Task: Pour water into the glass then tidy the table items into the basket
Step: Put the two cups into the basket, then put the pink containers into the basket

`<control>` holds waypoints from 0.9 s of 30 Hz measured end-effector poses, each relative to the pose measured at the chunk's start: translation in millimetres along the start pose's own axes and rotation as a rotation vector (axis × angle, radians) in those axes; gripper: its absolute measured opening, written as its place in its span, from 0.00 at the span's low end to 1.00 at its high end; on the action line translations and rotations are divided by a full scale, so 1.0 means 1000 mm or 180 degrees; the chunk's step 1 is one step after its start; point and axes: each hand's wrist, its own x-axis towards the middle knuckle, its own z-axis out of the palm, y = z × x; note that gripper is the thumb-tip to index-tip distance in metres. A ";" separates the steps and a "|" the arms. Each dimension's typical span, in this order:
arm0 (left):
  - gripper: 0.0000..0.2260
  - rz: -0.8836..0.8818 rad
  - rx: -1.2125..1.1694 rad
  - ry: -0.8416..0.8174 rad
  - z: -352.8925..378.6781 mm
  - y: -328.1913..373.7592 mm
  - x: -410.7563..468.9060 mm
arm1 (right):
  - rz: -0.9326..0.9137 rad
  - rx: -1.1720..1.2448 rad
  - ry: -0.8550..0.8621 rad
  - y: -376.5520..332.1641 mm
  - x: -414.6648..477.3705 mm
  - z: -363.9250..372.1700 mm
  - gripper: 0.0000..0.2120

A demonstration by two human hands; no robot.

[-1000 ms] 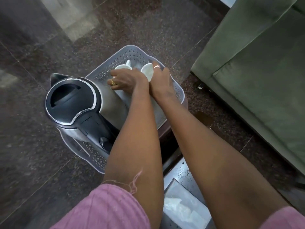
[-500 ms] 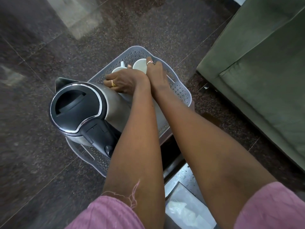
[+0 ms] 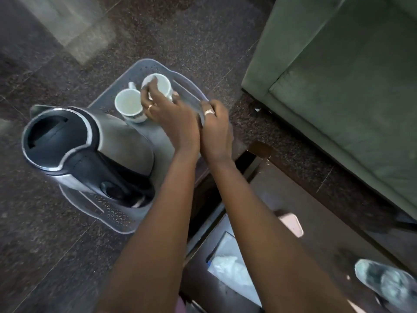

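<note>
Tidying step: your left hand (image 3: 169, 111) pinches the far teacup (image 3: 164, 85) by its rim inside the basket (image 3: 149, 65), and your right hand (image 3: 214, 125) grips the basket's edge. Next, settle the teacup and release.

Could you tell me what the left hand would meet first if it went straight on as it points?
The far cup: the left hand holds its rim now. Past it, probably the basket and its far wall.

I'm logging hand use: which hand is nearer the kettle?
Left. The left hand holds a cup just beyond the kettle; the right hand grips the basket rim farther right.
</note>
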 end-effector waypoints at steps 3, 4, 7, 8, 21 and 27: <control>0.17 0.0638 -0.0055 -0.0545 0.001 -0.007 -0.058 | 0.0215 0.0261 0.0377 0.044 -0.036 -0.039 0.08; 0.17 0.0812 -0.0087 -0.0788 0.000 -0.009 -0.084 | 0.0377 0.0309 0.0557 0.061 -0.049 -0.053 0.09; 0.17 0.1038 -0.0023 -0.1526 -0.001 -0.026 -0.154 | 0.0799 0.0326 0.1017 0.113 -0.090 -0.088 0.14; 0.17 0.1105 0.0077 -0.1794 0.000 -0.034 -0.178 | 0.1007 0.0289 0.1161 0.129 -0.106 -0.103 0.14; 0.45 0.0889 0.2231 -0.3433 0.009 -0.117 -0.342 | 0.3391 -0.1928 0.1545 0.281 -0.274 -0.285 0.39; 0.36 0.1041 0.2268 -0.3354 0.013 -0.117 -0.339 | 0.3458 -0.1628 0.1190 0.316 -0.288 -0.313 0.37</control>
